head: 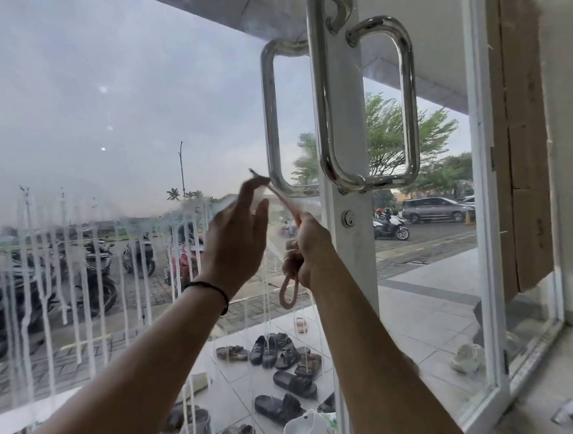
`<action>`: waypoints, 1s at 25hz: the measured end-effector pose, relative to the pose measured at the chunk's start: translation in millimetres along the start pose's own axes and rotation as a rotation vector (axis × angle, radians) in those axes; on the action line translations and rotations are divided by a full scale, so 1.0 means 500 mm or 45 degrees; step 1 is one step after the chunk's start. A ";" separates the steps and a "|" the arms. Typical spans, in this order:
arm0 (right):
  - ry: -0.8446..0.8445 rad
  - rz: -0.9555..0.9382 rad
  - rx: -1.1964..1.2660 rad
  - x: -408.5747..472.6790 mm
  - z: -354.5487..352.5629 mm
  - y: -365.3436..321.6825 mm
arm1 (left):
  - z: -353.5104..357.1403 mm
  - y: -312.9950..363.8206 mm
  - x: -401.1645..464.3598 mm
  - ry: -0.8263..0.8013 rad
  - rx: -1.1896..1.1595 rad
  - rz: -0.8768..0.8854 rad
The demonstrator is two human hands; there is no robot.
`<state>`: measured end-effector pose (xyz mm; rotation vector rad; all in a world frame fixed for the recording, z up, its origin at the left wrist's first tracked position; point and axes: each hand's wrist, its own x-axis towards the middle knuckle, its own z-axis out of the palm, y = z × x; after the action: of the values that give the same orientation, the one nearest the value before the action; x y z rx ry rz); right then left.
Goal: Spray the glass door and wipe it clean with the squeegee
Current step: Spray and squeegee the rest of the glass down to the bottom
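Your right hand (312, 248) grips the pink handle of the squeegee (290, 213), fingers curled round it, with the handle's loop hanging below your fist and the blade running up and left against the glass door (113, 125), beside the chrome door handle (272, 120). Your left hand (237, 238) is raised just left of the squeegee, fingers straight and loosely spread, fingertips near the blurred blade end; whether they touch it you cannot tell. White foam streaks (69, 273) run down the lower pane.

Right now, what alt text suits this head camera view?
A right hand grips a pink-handled squeegee against a foam-streaked glass door, the open left hand touching its blade, beside chrome door handles.
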<state>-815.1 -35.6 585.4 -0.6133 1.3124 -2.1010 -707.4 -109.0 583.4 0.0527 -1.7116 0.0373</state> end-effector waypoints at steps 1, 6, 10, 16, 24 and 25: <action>0.072 -0.130 -0.253 0.000 0.012 0.001 | -0.022 -0.005 0.008 0.044 -0.006 -0.005; 0.397 -0.910 -1.055 0.019 0.027 -0.026 | -0.100 -0.010 0.029 0.087 0.078 -0.009; 0.412 -1.068 -0.991 0.060 0.036 -0.103 | -0.101 -0.001 0.056 0.113 0.046 -0.046; 0.441 -0.948 -0.957 0.110 0.040 -0.117 | -0.067 0.014 0.062 0.115 0.021 -0.016; 0.469 -0.711 -0.936 0.132 0.007 -0.040 | -0.031 -0.010 0.014 0.073 0.000 -0.071; 0.475 -0.678 -0.934 0.131 -0.001 -0.027 | -0.026 -0.008 0.008 0.061 0.001 -0.063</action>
<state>-866.1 -75.3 602.6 -0.9838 2.3914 -2.1620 -694.6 -112.3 589.0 0.0940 -1.6621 0.0027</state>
